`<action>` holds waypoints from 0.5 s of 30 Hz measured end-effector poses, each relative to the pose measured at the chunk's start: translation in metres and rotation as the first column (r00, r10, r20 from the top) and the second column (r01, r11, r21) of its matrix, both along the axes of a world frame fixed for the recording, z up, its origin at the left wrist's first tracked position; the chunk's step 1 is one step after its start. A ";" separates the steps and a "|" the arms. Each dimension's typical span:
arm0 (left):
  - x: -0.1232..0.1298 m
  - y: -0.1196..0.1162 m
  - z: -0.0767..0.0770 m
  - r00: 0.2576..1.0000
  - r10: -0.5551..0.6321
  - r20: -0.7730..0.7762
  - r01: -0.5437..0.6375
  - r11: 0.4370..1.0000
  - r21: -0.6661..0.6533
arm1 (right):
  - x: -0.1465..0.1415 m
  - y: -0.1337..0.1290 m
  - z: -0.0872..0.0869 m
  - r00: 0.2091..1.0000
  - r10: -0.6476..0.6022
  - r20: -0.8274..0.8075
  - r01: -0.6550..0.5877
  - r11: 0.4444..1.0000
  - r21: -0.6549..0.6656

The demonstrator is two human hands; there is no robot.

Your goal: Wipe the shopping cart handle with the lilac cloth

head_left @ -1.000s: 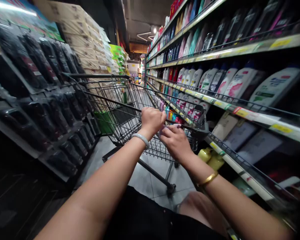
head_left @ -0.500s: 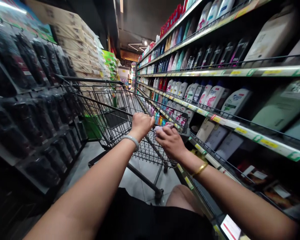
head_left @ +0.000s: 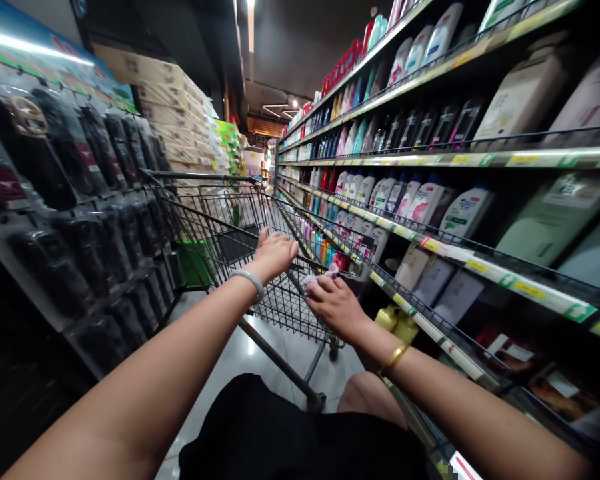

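A metal-wire shopping cart [head_left: 290, 303] stands tilted across my view in front of me. My left hand [head_left: 274, 255], with a pale bangle at its wrist, is curled over the cart's near top rim, its thumb side up. To the right, my right hand [head_left: 336, 305] bunches a pale pinkish-lilac cloth [head_left: 325, 275] under its fingers at the same rim, close to the cart's corner. A gold bracelet circles that wrist. The fingertips of both hands are partly hidden. Through the wires, the cart's basket floor shows.
Shelves [head_left: 480, 160] of shampoo and wash bottles [head_left: 465, 212] run along the right side, close to my right arm. At left hangs a rack of packaged dark footwear [head_left: 50, 267], with stacked cartons [head_left: 167, 100] behind it. A green bin [head_left: 194, 261] stands beyond the cart.
The view has tipped up slightly, so shelves, cart and both hands appear a little lower. My hands and the cart also sit slightly further left. Both hands keep their places at the rim.
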State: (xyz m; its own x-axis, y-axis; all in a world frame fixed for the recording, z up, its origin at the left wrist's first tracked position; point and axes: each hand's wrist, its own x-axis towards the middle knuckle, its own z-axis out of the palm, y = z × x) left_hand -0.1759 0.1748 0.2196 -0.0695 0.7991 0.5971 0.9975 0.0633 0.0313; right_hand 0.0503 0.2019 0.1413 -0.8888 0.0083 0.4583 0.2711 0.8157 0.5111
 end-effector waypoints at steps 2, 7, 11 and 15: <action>0.001 -0.004 0.001 0.999 0.028 0.018 -0.028 1.000 -0.003 | 0.001 -0.005 -0.012 0.992 0.047 0.118 -0.039 0.997 -0.068; 0.049 -0.012 -0.006 0.963 -0.018 0.269 0.000 0.998 0.065 | 0.009 -0.011 -0.069 0.967 0.170 0.192 -0.135 0.974 -0.180; 0.112 -0.017 -0.025 0.928 -0.258 0.269 0.253 0.966 0.054 | 0.006 -0.009 -0.085 0.998 0.051 -0.041 -0.060 0.966 -0.250; 0.137 -0.019 -0.043 0.955 -0.251 0.157 0.241 0.967 0.078 | 0.009 -0.014 -0.089 0.997 0.034 -0.062 -0.052 0.949 -0.312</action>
State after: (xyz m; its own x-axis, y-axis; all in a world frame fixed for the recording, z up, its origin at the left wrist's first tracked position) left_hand -0.0386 0.1563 0.1764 0.0236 0.7685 0.6394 0.9627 -0.1898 0.1926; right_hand 0.0594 0.1878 0.0520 -0.8649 0.1219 0.4870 0.2529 0.9438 0.2129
